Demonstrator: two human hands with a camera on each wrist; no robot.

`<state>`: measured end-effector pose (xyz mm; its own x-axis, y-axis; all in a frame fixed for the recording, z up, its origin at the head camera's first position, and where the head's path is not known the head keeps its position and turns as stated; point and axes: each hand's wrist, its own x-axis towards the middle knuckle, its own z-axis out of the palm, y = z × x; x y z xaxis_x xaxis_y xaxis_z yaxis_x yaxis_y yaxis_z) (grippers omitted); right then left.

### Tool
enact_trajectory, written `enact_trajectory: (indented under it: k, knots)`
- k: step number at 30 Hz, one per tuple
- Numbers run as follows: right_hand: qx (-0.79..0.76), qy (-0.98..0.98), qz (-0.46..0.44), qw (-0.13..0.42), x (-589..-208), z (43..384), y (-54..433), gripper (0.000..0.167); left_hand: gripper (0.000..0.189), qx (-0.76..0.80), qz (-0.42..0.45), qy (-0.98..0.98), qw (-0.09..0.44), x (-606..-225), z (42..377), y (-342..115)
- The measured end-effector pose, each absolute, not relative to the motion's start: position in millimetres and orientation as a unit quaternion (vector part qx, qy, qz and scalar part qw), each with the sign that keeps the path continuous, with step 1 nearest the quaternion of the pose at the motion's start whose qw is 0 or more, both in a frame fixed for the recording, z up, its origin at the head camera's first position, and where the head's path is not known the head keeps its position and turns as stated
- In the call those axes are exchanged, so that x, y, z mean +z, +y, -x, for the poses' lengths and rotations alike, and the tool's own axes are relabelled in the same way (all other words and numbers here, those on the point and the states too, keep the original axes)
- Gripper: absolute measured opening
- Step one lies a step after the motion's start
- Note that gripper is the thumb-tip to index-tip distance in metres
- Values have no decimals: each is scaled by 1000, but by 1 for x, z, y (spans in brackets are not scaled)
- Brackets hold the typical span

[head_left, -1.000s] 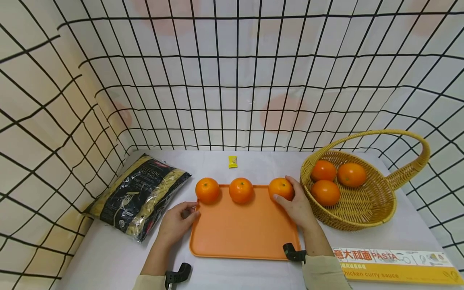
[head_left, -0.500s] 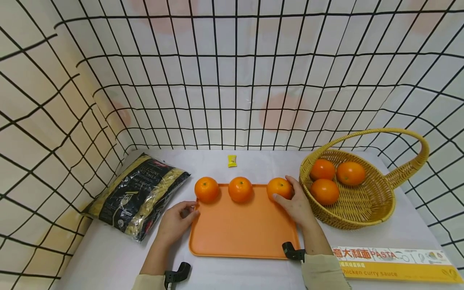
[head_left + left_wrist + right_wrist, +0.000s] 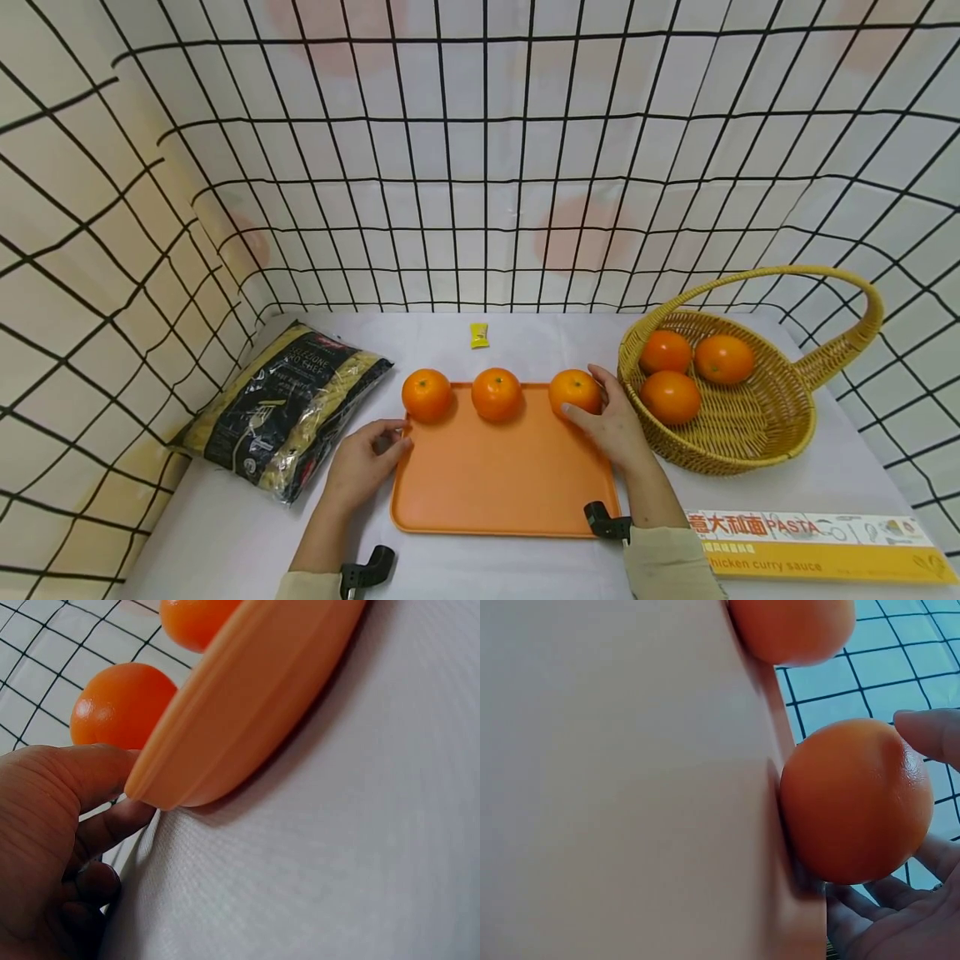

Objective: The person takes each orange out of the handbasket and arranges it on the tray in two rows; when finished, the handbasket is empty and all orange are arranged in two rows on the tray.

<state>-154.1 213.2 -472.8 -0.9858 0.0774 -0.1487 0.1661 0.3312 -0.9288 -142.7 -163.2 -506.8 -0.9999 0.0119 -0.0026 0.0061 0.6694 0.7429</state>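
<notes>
Three oranges line the far edge of a flat orange tray (image 3: 502, 475) in the head view: a left orange (image 3: 427, 395), a middle orange (image 3: 497, 394) and a right orange (image 3: 575, 392). My left hand (image 3: 365, 467) pinches the tray's left rim near the far corner, thumb on the rim and a finger against it from below in the left wrist view. Around the right orange curl the thumb and fingers of my right hand (image 3: 617, 425), holding it at the far right corner. The right wrist view shows this orange (image 3: 855, 802) against the rim.
A wicker basket (image 3: 787, 433) with a tall handle holds three more oranges at the right. Below it lies a pasta box (image 3: 817, 546). To the left is a black pasta bag (image 3: 288, 404). A small yellow packet (image 3: 479, 335) sits behind the tray, before the grid-patterned backdrop.
</notes>
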Motion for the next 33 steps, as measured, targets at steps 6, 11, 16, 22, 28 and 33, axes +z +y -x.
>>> enact_trajectory:
  k: [6, 11, 16, 22, 28, 33]
  knots:
    - [-565, 820, -77, 36, -469, 153, 212, 90, 24, 410, -5, 912, 4, -508, 143, -163]
    - [-569, 818, -75, 34, -461, 151, 211, 93, 25, 411, -3, 912, 5, -508, 143, -164]
    - [-562, 824, -67, 30, -453, 147, 209, 90, 24, 411, -7, 912, -2, -508, 142, -163]
    - [-525, 847, -78, 31, -437, 142, 209, 91, 25, 409, -10, 912, -10, -508, 142, -163]
    - [-525, 849, -64, 17, -426, 136, 209, 90, 25, 408, -4, 913, -1, -507, 143, -163]
    - [-528, 848, -46, 18, -422, 132, 208, 90, 25, 412, -5, 911, 2, -507, 143, -163]
